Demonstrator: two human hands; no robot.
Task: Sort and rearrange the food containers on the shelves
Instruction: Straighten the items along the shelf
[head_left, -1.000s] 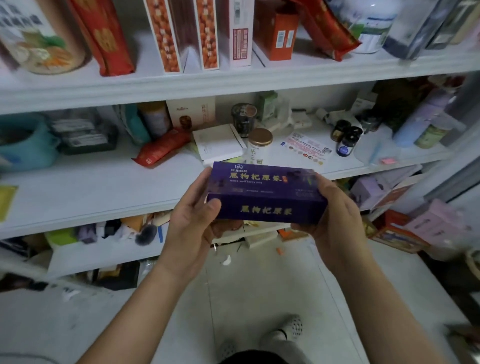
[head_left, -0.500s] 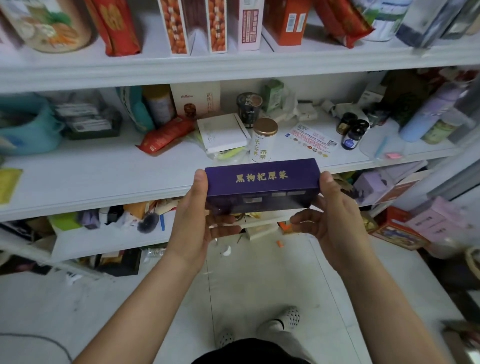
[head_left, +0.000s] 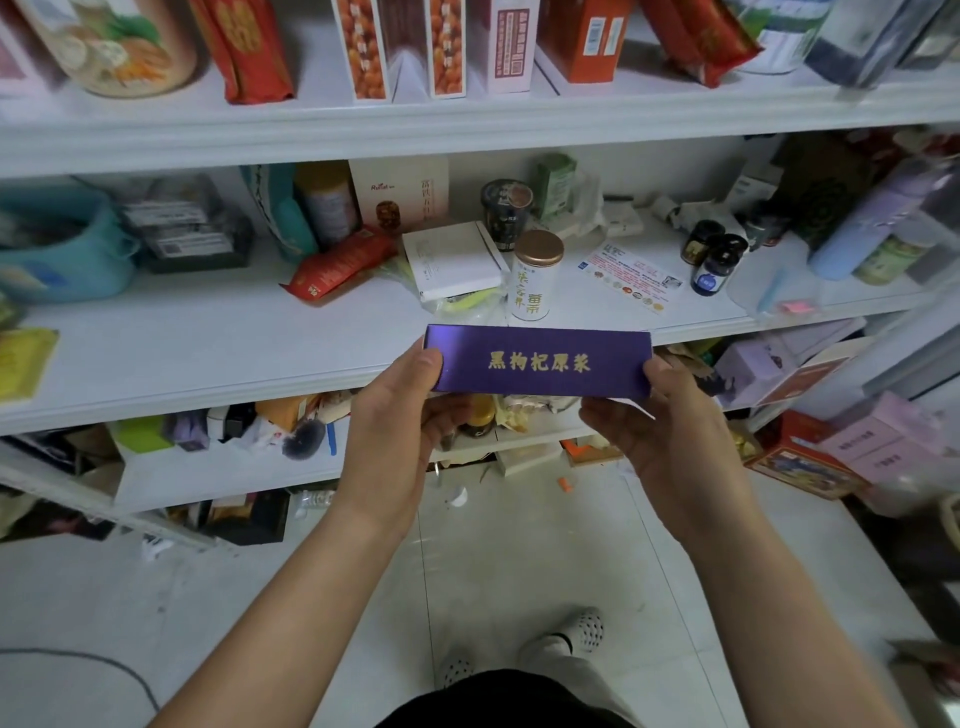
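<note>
Centrally, the left hand (head_left: 395, 436) grips the left end of a long, narrow purple cardboard box with gold lettering (head_left: 540, 361), its thumb lying on the lettered face and its fingers curled underneath. The right hand (head_left: 670, 447) holds the opposite end in the same way, thumb against the right edge and fingers bent below. The box lies level between the two hands, lettered side towards the camera, in the air just in front of the edge of the white middle shelf (head_left: 208, 353) and not resting on it. Directly behind the box, a white cylindrical tin with a gold lid (head_left: 535, 275) stands upright on that shelf, with a flat white box (head_left: 452, 265) just to its left and a dark paper cup (head_left: 506, 210) behind. A red foil packet (head_left: 337, 265) lies tilted further left, and a teal plastic basket (head_left: 62, 254) sits at the far left end. To the right of the tin lie a printed leaflet (head_left: 631, 278) and a cluster of small dark jars (head_left: 714, 260). On the white top shelf (head_left: 467, 124), tall boxes printed with orange fruit (head_left: 363, 52) stand upright. Below, pale spotted shoes (head_left: 584, 631) stand on the light tiled floor (head_left: 519, 545).
</note>
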